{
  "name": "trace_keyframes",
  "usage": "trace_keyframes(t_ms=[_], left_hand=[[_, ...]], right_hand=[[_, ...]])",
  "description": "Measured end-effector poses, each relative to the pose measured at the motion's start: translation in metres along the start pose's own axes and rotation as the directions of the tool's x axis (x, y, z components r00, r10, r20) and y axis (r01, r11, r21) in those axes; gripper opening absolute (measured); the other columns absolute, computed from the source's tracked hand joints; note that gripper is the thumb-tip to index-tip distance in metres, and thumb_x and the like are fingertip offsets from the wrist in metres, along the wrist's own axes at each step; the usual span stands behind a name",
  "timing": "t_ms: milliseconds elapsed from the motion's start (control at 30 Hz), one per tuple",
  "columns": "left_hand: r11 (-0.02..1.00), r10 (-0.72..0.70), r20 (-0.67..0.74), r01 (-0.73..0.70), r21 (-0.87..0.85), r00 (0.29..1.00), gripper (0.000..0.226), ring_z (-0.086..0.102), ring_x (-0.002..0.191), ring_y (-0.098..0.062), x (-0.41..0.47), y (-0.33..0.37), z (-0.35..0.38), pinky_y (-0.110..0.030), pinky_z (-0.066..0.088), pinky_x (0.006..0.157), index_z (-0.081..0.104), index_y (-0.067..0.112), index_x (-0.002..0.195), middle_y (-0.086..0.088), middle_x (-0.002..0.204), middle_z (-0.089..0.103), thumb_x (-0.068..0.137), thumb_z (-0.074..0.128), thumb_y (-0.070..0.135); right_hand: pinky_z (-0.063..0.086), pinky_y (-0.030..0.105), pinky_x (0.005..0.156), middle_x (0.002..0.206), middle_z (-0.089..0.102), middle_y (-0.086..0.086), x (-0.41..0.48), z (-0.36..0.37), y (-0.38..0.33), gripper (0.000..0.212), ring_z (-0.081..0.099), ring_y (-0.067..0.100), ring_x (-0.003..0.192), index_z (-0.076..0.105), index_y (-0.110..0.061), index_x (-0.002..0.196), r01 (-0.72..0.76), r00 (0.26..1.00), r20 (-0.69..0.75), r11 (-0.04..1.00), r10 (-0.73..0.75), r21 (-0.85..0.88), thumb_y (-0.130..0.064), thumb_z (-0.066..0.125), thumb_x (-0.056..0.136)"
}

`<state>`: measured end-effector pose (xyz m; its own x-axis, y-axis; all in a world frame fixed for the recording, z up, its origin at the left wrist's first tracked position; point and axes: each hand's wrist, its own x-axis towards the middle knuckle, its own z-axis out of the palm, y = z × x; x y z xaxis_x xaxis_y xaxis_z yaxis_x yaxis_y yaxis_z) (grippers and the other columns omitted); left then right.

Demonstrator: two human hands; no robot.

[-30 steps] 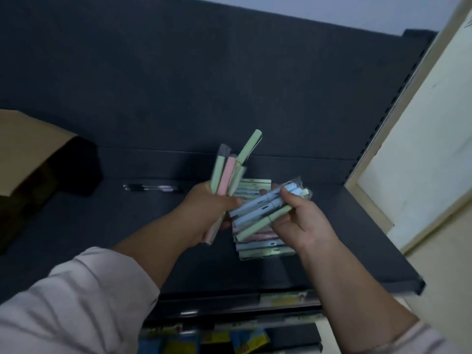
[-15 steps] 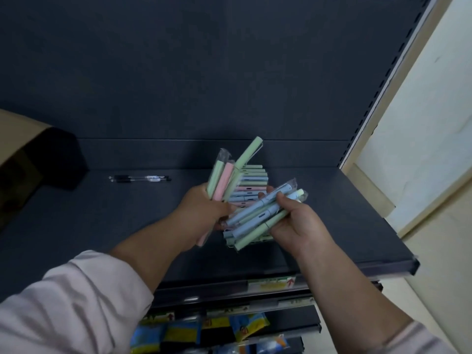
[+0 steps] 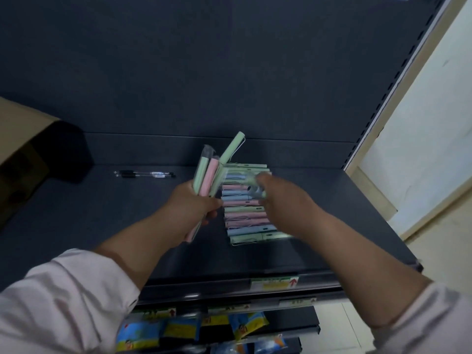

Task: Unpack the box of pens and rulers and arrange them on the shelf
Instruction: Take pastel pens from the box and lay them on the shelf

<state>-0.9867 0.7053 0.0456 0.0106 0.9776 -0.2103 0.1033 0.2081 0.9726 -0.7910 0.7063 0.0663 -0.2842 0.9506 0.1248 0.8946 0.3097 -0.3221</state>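
A row of pastel pens (image 3: 246, 218) in clear sleeves lies on the dark shelf (image 3: 102, 215), green, pink and blue side by side. My left hand (image 3: 192, 208) grips a fanned bundle of green and pink pens (image 3: 208, 172) upright, just left of the row. My right hand (image 3: 278, 198) is low over the far end of the row, blurred, with a few wrapped blue and green pens (image 3: 255, 190) pinched at its fingertips. Its arm hides the right ends of the lying pens.
Two black-and-clear pens (image 3: 145, 174) lie on the shelf to the left. A brown cardboard box (image 3: 23, 139) stands at the far left. A pale wall panel (image 3: 421, 123) bounds the shelf on the right. Blue and yellow packets (image 3: 184, 328) hang on the shelf below.
My right hand has moved forward and down with its pens, from in front of the row to over its far end. My left hand keeps its bundle, nearly still.
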Motion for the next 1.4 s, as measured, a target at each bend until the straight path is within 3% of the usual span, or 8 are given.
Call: trace_keyframes(t_ms=[200,367,533,733,933,1067,1233,1400], left_hand=[[0.999,0.013,0.007,-0.013,0.032,1.000,0.025,0.059,0.062,-0.014,-0.001,-0.012,0.000,-0.021,0.050,0.049,0.056,0.022,0.090,-0.005,0.075,0.061,0.081,0.070,0.002],[0.999,-0.009,0.007,0.008,0.043,1.000,0.027,0.058,0.061,-0.013,0.001,-0.023,0.002,-0.021,0.048,0.048,0.055,0.024,0.088,-0.004,0.074,0.060,0.082,0.070,0.002],[0.998,-0.019,0.009,0.019,0.057,1.000,0.029,0.059,0.065,-0.013,0.004,-0.026,0.007,-0.019,0.050,0.049,0.054,0.026,0.087,-0.004,0.078,0.061,0.081,0.071,0.004],[0.998,-0.020,0.010,0.019,0.056,1.000,0.029,0.059,0.065,-0.012,0.007,-0.026,0.013,-0.020,0.051,0.052,0.055,0.027,0.086,-0.003,0.078,0.062,0.080,0.072,0.004],[0.995,-0.038,0.017,0.036,0.094,0.999,0.030,0.058,0.065,-0.011,0.006,-0.031,0.020,-0.018,0.050,0.050,0.055,0.029,0.089,-0.003,0.080,0.062,0.082,0.071,0.005],[0.993,-0.056,0.001,0.055,0.107,0.998,0.030,0.059,0.067,-0.012,0.009,-0.028,0.022,-0.020,0.050,0.052,0.054,0.028,0.089,-0.005,0.083,0.063,0.081,0.072,0.005],[0.991,-0.060,-0.038,0.064,0.122,0.998,0.029,0.060,0.066,-0.013,0.016,-0.024,0.020,-0.021,0.050,0.052,0.054,0.025,0.086,-0.006,0.082,0.063,0.080,0.073,0.004],[0.990,-0.071,-0.032,0.074,0.117,0.997,0.028,0.060,0.066,-0.013,0.019,-0.023,0.022,-0.022,0.050,0.054,0.054,0.024,0.088,-0.007,0.084,0.064,0.081,0.072,0.003]], right_hand=[[0.032,0.033,0.076,0.110,0.059,0.002,-0.004,0.058,0.011,0.046,0.054,0.026,0.100,0.047,-0.020,0.122,0.147,0.987,-0.014,0.937,-0.160,-0.316,-0.002,0.054,0.080],[0.009,0.032,0.117,0.150,0.034,-0.001,-0.006,0.068,0.022,0.084,0.023,0.016,0.138,0.021,-0.026,0.149,0.082,0.992,0.099,0.996,-0.079,-0.030,-0.048,0.067,0.082],[-0.002,0.025,0.112,0.156,0.010,-0.016,-0.024,0.052,0.032,0.114,-0.002,0.002,0.141,0.005,-0.041,0.150,-0.008,0.997,0.077,0.979,-0.008,0.204,-0.050,0.081,0.066],[0.014,0.040,0.119,0.155,0.022,-0.010,-0.046,0.039,0.065,0.087,0.012,0.007,0.143,0.027,-0.031,0.148,-0.071,0.997,0.025,0.972,0.067,0.226,-0.035,0.077,0.077],[0.016,-0.002,0.099,0.145,0.028,-0.015,-0.055,0.047,0.090,0.067,0.026,-0.003,0.132,0.038,-0.028,0.140,-0.184,0.983,0.074,0.905,0.169,0.384,-0.009,0.069,0.083],[0.034,0.014,0.101,0.136,0.040,-0.013,-0.053,0.048,0.093,0.065,0.043,0.003,0.125,0.042,-0.032,0.133,-0.211,0.977,0.081,0.865,0.196,0.455,-0.003,0.068,0.081],[0.040,0.004,0.086,0.121,0.050,-0.007,-0.051,0.042,0.096,0.061,0.051,-0.001,0.111,0.046,-0.037,0.115,-0.242,0.970,0.095,0.836,0.224,0.492,0.005,0.066,0.077],[0.047,0.019,0.073,0.095,0.058,-0.005,-0.053,0.037,0.101,0.040,0.059,0.013,0.089,0.052,-0.029,0.092,-0.285,0.958,0.097,0.878,0.269,0.385,0.006,0.065,0.076]])
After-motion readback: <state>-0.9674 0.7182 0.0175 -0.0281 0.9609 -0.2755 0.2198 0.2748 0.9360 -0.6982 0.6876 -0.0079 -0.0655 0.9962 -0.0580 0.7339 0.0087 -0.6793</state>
